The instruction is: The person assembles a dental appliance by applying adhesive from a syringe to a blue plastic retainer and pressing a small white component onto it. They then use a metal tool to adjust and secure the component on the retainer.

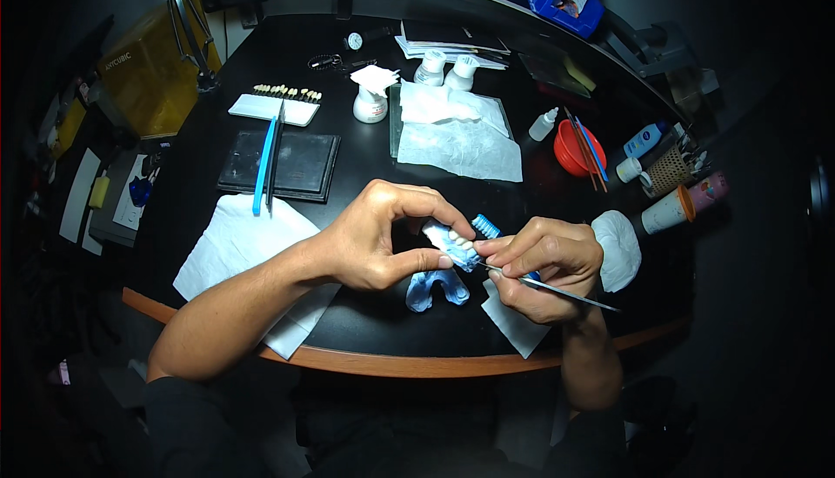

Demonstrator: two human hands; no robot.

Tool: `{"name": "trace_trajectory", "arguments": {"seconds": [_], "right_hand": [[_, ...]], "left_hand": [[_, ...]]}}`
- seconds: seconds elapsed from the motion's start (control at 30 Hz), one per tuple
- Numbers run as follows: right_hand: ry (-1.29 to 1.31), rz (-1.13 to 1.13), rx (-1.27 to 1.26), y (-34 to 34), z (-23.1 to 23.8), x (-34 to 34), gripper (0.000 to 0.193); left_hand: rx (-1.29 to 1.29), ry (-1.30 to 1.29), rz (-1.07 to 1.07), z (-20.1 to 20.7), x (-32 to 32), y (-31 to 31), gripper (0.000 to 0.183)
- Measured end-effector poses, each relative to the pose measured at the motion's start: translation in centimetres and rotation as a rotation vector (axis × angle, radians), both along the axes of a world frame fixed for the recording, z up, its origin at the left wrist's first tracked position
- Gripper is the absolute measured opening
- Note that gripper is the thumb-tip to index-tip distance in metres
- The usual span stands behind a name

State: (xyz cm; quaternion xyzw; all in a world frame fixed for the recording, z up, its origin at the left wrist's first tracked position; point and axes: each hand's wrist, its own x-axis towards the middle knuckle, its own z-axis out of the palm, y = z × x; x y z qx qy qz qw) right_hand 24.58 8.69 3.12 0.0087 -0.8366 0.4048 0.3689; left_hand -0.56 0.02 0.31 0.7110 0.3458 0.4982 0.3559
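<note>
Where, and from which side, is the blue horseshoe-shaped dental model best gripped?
Pinch the horseshoe-shaped dental model across its legs' outer sides, probably from the person's side: its open end faces that way, while the toothed model in the left hand crowds its far side.

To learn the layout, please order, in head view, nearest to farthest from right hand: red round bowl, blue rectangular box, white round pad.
1. White pad, right of right hand
2. Red bowl, farther forward
3. Blue box, far upper right
</note>
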Motion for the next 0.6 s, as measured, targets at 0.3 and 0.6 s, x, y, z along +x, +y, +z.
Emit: {"name": "trace_trajectory", "arguments": {"seconds": [0.3,0.6], "right_hand": [[0.003,0.026,-0.028,-0.02,0.24,0.36,0.014],[0.024,-0.026,-0.015,-0.31,0.33,-0.12,0.015]], "left_hand": [[-0.034,-0.038,-0.046,-0.04,0.14,0.17,0.03],[0.012,0.002,-0.017,-0.01,0.0,0.18,0.027]]}}
